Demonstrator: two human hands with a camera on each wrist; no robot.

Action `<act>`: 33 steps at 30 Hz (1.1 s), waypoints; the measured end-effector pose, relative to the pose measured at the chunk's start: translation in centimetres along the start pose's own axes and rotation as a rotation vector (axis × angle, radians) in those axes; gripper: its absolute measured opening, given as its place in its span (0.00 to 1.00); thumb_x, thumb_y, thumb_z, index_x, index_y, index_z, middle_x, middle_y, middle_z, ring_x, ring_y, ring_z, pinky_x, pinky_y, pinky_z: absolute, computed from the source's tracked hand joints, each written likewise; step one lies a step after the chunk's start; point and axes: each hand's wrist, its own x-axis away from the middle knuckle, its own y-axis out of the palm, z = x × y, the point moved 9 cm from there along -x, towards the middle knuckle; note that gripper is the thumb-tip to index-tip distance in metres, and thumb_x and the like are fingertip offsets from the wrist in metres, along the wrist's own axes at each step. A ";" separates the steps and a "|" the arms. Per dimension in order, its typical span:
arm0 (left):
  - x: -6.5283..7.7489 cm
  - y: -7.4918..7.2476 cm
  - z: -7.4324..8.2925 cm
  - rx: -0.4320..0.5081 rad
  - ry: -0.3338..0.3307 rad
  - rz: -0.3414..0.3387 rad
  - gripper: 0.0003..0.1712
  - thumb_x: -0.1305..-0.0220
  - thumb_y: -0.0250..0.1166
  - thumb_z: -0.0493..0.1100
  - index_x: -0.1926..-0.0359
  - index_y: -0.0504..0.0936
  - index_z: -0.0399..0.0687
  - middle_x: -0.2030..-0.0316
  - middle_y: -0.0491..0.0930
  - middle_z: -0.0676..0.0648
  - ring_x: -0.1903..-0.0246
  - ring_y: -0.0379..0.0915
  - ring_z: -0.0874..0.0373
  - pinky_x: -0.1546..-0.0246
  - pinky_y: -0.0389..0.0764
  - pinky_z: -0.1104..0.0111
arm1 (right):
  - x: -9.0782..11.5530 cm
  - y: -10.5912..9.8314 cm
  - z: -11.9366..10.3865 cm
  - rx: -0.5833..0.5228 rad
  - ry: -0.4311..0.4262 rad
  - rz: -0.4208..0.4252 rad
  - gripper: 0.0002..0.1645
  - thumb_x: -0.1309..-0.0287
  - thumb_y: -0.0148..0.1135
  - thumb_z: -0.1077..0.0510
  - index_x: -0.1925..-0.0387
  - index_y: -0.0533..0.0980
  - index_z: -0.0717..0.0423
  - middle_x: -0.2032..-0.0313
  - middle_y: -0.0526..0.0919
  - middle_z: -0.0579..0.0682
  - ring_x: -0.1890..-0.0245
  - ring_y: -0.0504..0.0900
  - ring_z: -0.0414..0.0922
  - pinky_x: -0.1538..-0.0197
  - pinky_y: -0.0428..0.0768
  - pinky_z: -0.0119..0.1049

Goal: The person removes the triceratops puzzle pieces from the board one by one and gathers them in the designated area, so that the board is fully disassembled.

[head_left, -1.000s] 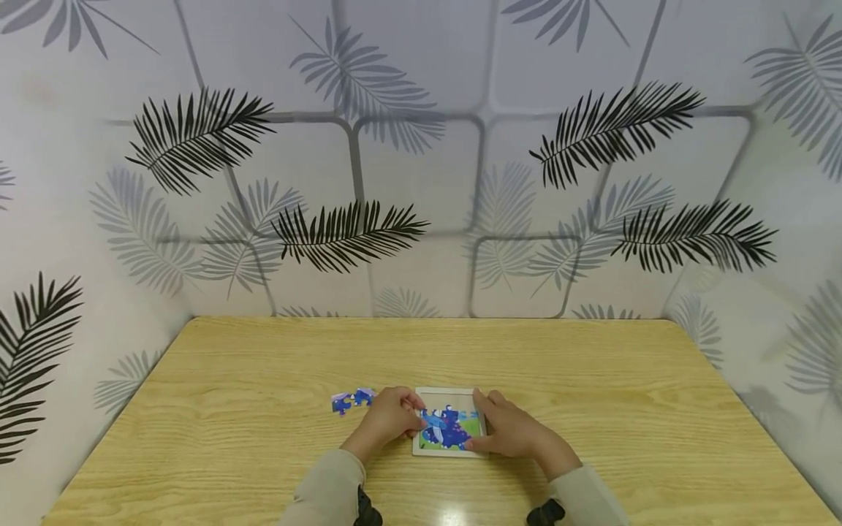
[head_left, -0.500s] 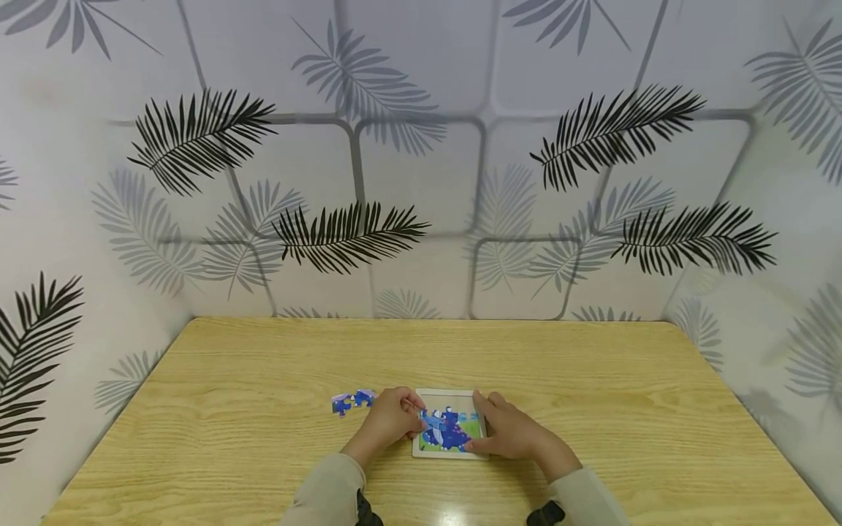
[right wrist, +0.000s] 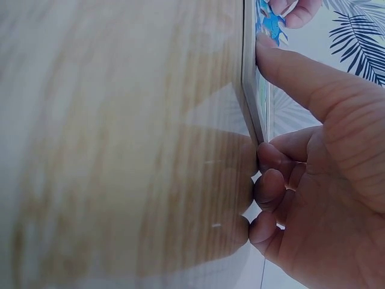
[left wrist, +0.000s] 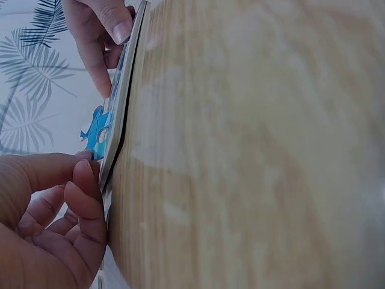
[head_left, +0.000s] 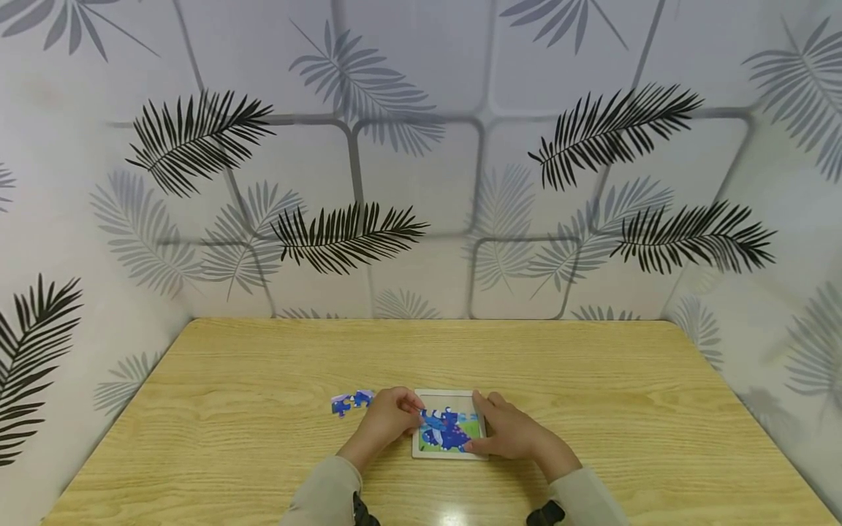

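Note:
A shallow puzzle tray (head_left: 450, 456) with a pale rim lies on the table, partly filled with joined pieces of a blue and green picture (head_left: 454, 437). My left hand (head_left: 387, 418) is at its left side and pinches a blue jigsaw piece (left wrist: 98, 127) between thumb and finger. In the left wrist view that piece stands tilted up off the tray's surface. Along the tray's right edge my right hand (head_left: 514, 429) grips the rim, its thumb (right wrist: 283, 63) over the face and the other fingers curled at the side.
Several loose purple-blue jigsaw pieces (head_left: 341, 405) lie left of the tray, close beyond the left hand. The wooden table (head_left: 592, 380) reaches back to a wall (head_left: 421, 183) printed with leaves. Beige sleeves (head_left: 329, 491) and dark wrist straps are at the front.
My left thumb and fingers have shifted slightly left, and the pinched blue jigsaw piece has turned a little over the tray. The right hand and tray stay in place.

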 end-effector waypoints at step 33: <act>-0.1 -0.6 -0.5 0.074 -0.075 0.041 0.04 0.41 0.63 0.30 0.64 0.82 0.39 0.77 0.77 0.50 0.81 0.67 0.61 0.82 0.68 0.72 | -0.1 0.0 0.0 0.021 -0.004 -0.008 0.56 0.49 0.69 0.43 0.29 0.52 0.64 0.42 0.65 0.59 0.47 0.68 0.49 0.39 0.66 0.50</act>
